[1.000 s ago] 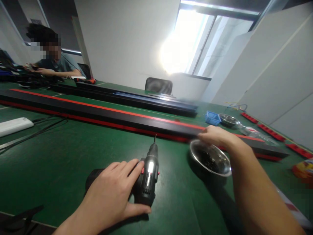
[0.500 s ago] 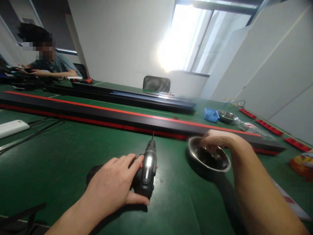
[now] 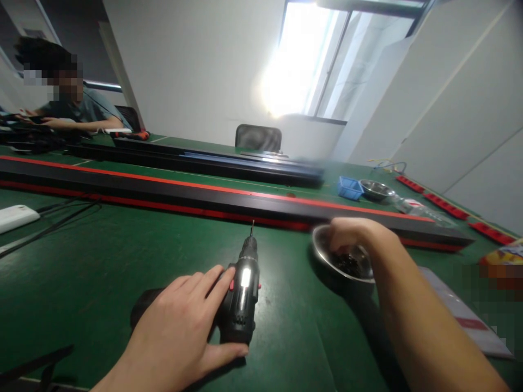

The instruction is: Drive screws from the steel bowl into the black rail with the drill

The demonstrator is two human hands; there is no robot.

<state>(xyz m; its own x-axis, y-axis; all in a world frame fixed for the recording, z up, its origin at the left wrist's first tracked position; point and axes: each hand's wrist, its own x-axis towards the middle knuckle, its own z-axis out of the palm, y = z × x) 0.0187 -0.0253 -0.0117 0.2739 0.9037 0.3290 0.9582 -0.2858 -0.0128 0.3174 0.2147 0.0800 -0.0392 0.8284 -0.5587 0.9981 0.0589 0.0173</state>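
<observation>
My left hand (image 3: 180, 321) is closed around a black cordless drill (image 3: 245, 288) that lies on its side on the green table. Its thin bit points away from me, towards a long black bar with red edges (image 3: 278, 204). Into a round metal bowl (image 3: 318, 245) reaches my right hand (image 3: 351, 231), fingers bent down and pressed together. Small dark pieces (image 3: 353, 265) lie at the bottom of the bowl, too blurred to name. My fingertips are partly hidden, so what they pinch cannot be made out.
Behind the long bar lie more dark bars (image 3: 245, 166). A blue basket (image 3: 350, 188) and a second metal bowl (image 3: 376, 189) stand at the far right. A white power strip (image 3: 16, 216) with cables is at left. Across the table sits another person (image 3: 90, 109).
The view has shifted a little, moving the scene slightly left. My right hand has moved slightly within the bowl, uncovering more small dark pieces. My left hand stays on the drill.
</observation>
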